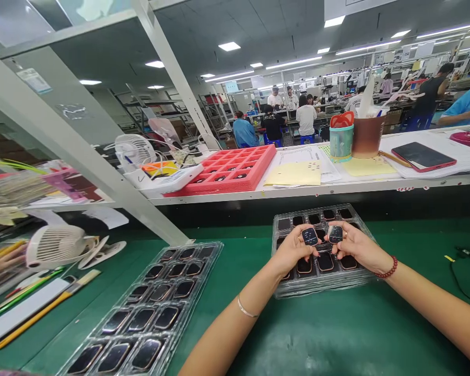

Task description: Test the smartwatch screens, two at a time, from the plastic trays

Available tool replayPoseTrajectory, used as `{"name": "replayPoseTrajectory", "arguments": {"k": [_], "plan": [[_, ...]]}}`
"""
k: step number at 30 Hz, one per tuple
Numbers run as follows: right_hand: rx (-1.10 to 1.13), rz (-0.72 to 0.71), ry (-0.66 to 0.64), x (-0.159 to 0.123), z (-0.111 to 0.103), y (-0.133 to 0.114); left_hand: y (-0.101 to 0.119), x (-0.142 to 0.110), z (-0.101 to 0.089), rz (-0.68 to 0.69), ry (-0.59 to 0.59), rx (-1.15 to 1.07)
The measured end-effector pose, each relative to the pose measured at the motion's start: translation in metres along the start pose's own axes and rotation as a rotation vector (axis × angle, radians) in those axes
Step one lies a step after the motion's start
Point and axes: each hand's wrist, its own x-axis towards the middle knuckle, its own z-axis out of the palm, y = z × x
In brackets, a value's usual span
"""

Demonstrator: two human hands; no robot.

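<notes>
Left of the clear plastic blister tray (324, 289), a matching tray (198, 277) of glossy dark screens lies on the green bench (321, 334). Above the blister tray, the left hand (293, 251) grips a rounded gold-edged device (309, 236) between fingers and thumb, and the right hand (356, 248) closes on a second device (336, 234). Behind the blister tray, a white shelf (297, 185) carries a red foam tray (254, 180); a bright workshop of people stretches beyond.

Ceiling: panel lights (229, 46) | post: white steel (172, 68) | beyond: long factory workbenches (297, 121)
</notes>
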Motion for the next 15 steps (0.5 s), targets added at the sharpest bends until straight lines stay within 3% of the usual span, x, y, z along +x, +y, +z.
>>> {"name": "replayPoseTrajectory", "arguments": {"k": [7,15], "plan": [[-0.354,-0.093,0.030,-0.005,0.011,0.003,-0.001,-0.006,0.009,0.075,-0.027,0.246],[-0.478,-0.151,0.026,-0.007,0.014,0.002,-0.002,-0.006,0.007,0.064,-0.034,0.308]]}}
